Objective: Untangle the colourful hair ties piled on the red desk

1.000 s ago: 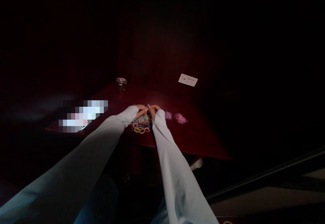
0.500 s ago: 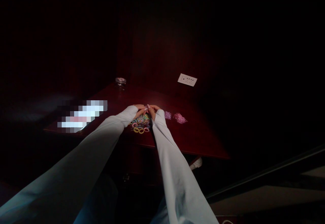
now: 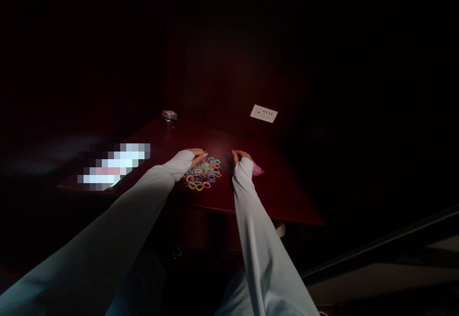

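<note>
Colourful small rings and bands lie in a loose pile (image 3: 202, 175) on the dark red table (image 3: 279, 206). My left hand (image 3: 198, 156) is at the pile's upper left edge, its fingers closed together; what they hold, if anything, is too small to name. To the right of the pile, my right hand (image 3: 241, 155) is low over the table, with thumb and fingers pressed together on something I cannot make out. Just right of that hand is a small heap of pink bands (image 3: 257, 168), partly covered by the hand and sleeve.
A bright, pixelated flat object (image 3: 114, 165) lies at the table's left. A small clear jar with a lid (image 3: 169, 117) stands at the back left. A white socket plate (image 3: 264, 114) is on the wall behind.
My right hand has moved right, away from my left hand and the colourful pile, and now covers the place of the purple bands. My left hand has stayed almost where it was.
</note>
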{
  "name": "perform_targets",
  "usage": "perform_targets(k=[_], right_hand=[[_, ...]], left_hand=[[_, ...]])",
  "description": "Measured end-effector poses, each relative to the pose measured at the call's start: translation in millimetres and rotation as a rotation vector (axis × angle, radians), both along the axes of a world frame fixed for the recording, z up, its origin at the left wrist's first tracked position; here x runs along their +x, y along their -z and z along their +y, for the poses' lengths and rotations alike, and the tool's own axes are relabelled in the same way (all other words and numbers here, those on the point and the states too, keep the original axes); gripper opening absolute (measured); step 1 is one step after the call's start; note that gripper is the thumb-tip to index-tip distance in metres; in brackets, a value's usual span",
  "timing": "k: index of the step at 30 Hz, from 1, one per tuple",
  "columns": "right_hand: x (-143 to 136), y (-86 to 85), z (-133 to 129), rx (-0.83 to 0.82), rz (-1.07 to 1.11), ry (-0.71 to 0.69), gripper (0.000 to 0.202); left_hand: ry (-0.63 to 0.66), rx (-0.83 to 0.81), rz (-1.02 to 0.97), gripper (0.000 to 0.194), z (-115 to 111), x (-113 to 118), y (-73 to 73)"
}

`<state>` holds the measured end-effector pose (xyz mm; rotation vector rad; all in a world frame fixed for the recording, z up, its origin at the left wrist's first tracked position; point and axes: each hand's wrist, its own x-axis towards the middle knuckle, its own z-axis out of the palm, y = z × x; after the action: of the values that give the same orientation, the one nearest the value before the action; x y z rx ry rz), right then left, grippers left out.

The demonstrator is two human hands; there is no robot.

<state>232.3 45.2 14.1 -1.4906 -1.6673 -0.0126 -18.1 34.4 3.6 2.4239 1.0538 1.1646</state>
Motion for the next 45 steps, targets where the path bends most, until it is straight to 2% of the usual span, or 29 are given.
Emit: perform_targets(k=[3, 6, 11, 14, 16, 19, 23, 25, 29, 33, 36, 38, 40, 43, 45], right_hand=[[20.3, 1.7, 3.1, -0.048, -0.132, 0.133, 0.039], [28.3, 5.5, 3.0, -0.072, -0.166, 0.166, 0.045], [26.4, 8.4, -3.2, -0.051, -0.149, 0.197, 0.049], [23.8, 4.7, -7.6, -0.019, -0.117, 0.255, 0.051], [20.4, 0.5, -10.4, 0.001, -0.100, 0.246, 0.051], [9.5, -5.0, -16.0, 0.040, -0.094, 0.133, 0.050], [-14.3, -6.6, -27.6, 0.098, -0.172, -0.164, 0.041], [-25.7, -6.8, -33.2, 0.088, -0.218, -0.267, 0.033], [-39.2, -8.5, -39.2, 0.044, -0.274, -0.360, 0.031], [-44.0, -7.4, -39.7, 0.044, -0.284, -0.377, 0.030], [-39.9, -4.5, -35.5, 0.071, -0.260, -0.318, 0.029], [-27.4, -4.1, -30.7, 0.088, -0.218, -0.223, 0.029], [-4.8, -5.6, -26.3, 0.088, -0.152, -0.074, 0.032], [39.9, -8.8, -24.2, 0.072, -0.029, 0.241, 0.040], [66.9, -9.3, -26.5, 0.019, -0.010, 0.368, 0.044]], left_hand=[[0.017, 0.003, 0.008, 0.054, -0.5, -1.0, -0.2], [0.012, 0.010, 0.004, 0.052, -2.2, 0.0, -0.5], [-0.003, 0.017, 0.000, 0.052, -4.4, 2.8, -0.8], [0.003, 0.027, 0.001, 0.052, -3.6, 3.3, 0.4], [0.003, 0.037, -0.007, 0.052, -2.0, 3.4, 1.7], [-0.010, 0.051, -0.008, 0.054, 1.4, 3.0, 2.9], [-0.013, 0.064, 0.046, 0.053, 5.3, 1.2, 2.5], [-0.010, 0.061, 0.094, 0.048, 6.0, 0.0, 2.4], [-0.061, 0.056, 0.168, 0.033, 6.1, -1.6, 4.3], [-0.044, 0.045, 0.181, 0.032, 7.3, -3.1, 5.0], [0.024, 0.029, 0.147, 0.037, 8.4, -4.3, 4.3], [0.008, 0.033, 0.100, 0.040, 7.6, -4.1, 3.5], [-0.060, 0.061, 0.035, 0.043, 4.8, -3.3, 2.0], [-0.167, 0.095, -0.007, 0.045, -1.9, -2.1, -3.2], [-0.245, 0.094, -0.010, 0.045, -6.1, -2.1, -8.4]])
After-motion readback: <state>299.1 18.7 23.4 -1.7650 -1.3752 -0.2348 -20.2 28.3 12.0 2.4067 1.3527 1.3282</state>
